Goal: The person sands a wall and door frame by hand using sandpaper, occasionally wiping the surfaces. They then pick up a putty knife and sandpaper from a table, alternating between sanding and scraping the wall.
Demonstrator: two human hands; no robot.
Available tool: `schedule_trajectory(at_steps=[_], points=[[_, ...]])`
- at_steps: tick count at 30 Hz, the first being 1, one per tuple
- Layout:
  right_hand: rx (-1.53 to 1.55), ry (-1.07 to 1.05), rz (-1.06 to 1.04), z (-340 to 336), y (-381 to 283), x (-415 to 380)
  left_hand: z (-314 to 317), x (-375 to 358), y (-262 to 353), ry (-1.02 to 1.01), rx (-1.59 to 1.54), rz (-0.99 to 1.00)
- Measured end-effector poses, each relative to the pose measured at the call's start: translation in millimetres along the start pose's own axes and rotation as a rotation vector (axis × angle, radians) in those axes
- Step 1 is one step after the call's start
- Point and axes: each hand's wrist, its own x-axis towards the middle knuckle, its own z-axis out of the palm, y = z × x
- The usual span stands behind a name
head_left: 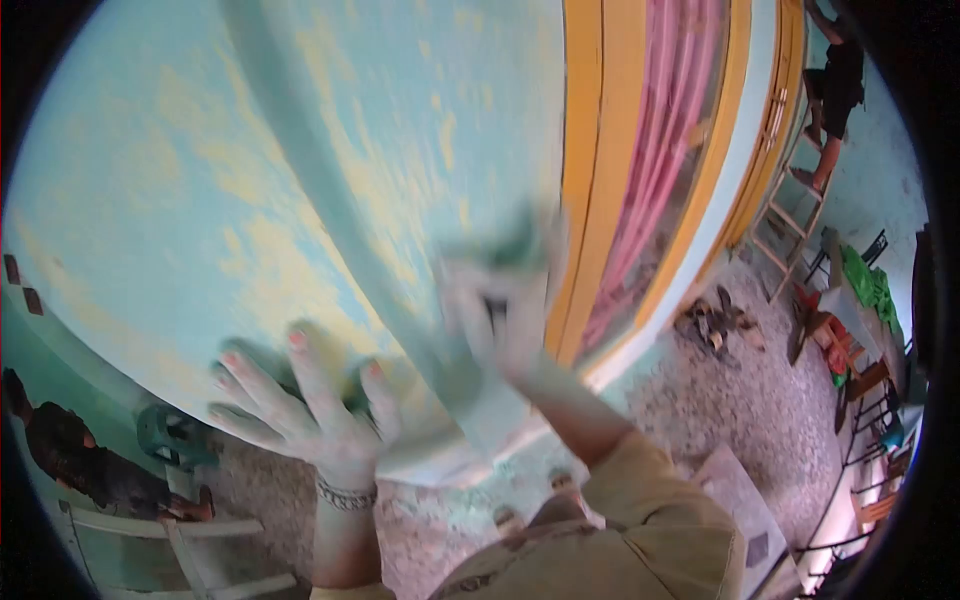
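My left hand lies spread on the pale blue wall, fingers apart, coated in whitish dust, with a patterned band at the wrist. Yellow patches show through the wall's paint around it. Farther right, my right hand is smeared by motion, close to the wall near the orange frame. It holds what looks like a piece of green sandpaper, too blurred to make out clearly and partly hidden by the fingers.
An orange window frame with pink curtains stands to the right. Beyond it a person is up a ladder. Shoes lie on the speckled floor. Another person is at lower left, near a pale frame.
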Motion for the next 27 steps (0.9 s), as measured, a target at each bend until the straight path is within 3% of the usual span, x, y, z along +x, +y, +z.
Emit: schedule_trajectory(at_steps=[3,6,9,12,15,17,19,22,25,27], points=[[-0.037,0.047,-0.072,4,-5,20,-1,1,-1,0.001,0.027,0.003],[-0.112,0.225,-0.298,27,-13,161,-2,1,0,-0.006,0.031,0.012],[-0.099,0.350,-0.399,47,-29,241,-3,-1,-1,-0.009,0.027,0.005],[-0.144,0.148,-0.294,34,-38,188,-6,-3,0,-0.031,0.032,0.001],[-0.029,0.155,-0.253,27,-38,128,-10,-4,-1,-0.051,0.025,-0.013],[-0.041,0.202,-0.364,37,-38,143,-10,-3,-3,-0.050,0.026,-0.013],[-0.047,0.278,-0.454,56,-60,231,-5,-4,-2,-0.033,0.022,-0.012],[-0.202,0.299,-0.200,87,-87,321,-6,-4,-1,-0.043,0.031,-0.017],[-0.031,0.407,-0.425,71,-78,263,-8,-5,-1,-0.050,0.016,-0.019],[-0.022,0.379,-0.355,65,-71,206,-7,-3,-3,-0.042,0.001,-0.011]])
